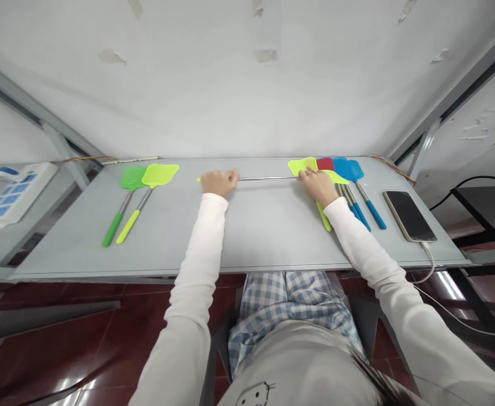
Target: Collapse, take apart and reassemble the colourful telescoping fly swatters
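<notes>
A yellow-green fly swatter with a long metal rod (268, 179) is stretched level between my two hands, low over the table. My left hand (219, 182) is closed around its handle; a bit of the yellow-green end sticks out on the left. My right hand (318, 186) closes on the rod beside the swatter's head, part of which shows past the fingers. Under and beside that hand lie more fly swatters: a yellow one (303, 165), a red one (325, 163) and blue ones (353, 169). Their handles are partly hidden by my right hand and sleeve.
On the left side of the grey table (255, 237) lie a green fly swatter (132, 179) and a yellow-green one (160, 175). A phone (410, 216) with a white cable lies at right. A white and blue power strip (16, 194) sits far left. A wall stands behind.
</notes>
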